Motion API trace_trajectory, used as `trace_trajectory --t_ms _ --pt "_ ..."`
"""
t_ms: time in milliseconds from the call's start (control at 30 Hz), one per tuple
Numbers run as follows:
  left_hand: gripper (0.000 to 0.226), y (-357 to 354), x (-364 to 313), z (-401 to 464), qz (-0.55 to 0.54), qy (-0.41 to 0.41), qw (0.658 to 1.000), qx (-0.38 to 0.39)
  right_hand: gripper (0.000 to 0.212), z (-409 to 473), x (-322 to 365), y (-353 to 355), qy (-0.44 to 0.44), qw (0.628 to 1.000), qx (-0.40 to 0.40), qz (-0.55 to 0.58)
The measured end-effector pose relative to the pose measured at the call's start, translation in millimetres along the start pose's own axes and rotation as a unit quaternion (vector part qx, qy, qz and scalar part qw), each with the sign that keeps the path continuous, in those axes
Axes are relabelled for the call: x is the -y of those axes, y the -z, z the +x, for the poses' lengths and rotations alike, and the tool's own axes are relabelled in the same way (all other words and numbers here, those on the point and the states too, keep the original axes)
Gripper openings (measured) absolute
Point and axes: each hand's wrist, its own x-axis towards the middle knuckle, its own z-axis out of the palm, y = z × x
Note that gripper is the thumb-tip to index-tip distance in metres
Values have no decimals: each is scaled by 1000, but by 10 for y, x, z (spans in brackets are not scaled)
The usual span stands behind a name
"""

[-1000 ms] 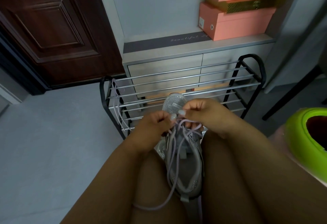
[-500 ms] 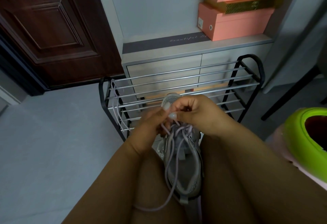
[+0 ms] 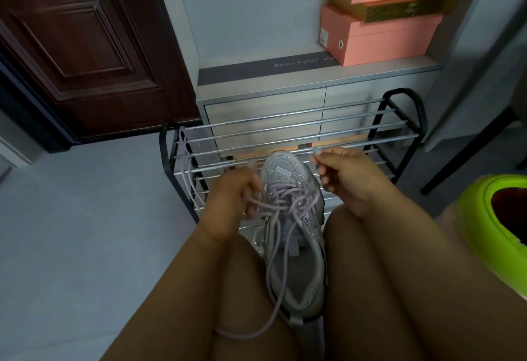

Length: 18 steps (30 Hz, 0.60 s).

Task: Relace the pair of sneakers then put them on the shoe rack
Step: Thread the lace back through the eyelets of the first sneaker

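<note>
We grip the lilac lace [image 3: 281, 235] in both hands, left hand [image 3: 236, 198] and right hand [image 3: 346, 178] apart; the sneaker [image 3: 296, 246] is half-laced, the shoe rack [image 3: 285, 132] still shoeless.

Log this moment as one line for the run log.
step: relacing | left hand: grips lace | right hand: pinches lace end | sneaker: between knees | shoe rack: spare lace draped

Dark wooden door [image 3: 85, 46], grey floor [image 3: 71, 232], pale cabinet [image 3: 265, 109].
</note>
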Motion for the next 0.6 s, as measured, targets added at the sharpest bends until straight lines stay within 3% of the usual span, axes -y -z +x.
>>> trace_trajectory --t_ms 100,267,467,600 --pt "41 -67 15 -32 220 -53 974 9 22 -5 -13 -30 -15 999 15 -28" --pt "27 -75 16 -35 327 -72 939 76 33 -62 -15 -75 -12 988 77 -130" --pt "26 31 -24 -34 343 -17 928 144 46 -97 -30 -84 2 959 130 -251" --pt "32 45 -11 -49 147 46 979 135 54 -113 -18 -82 10 954 157 -256"
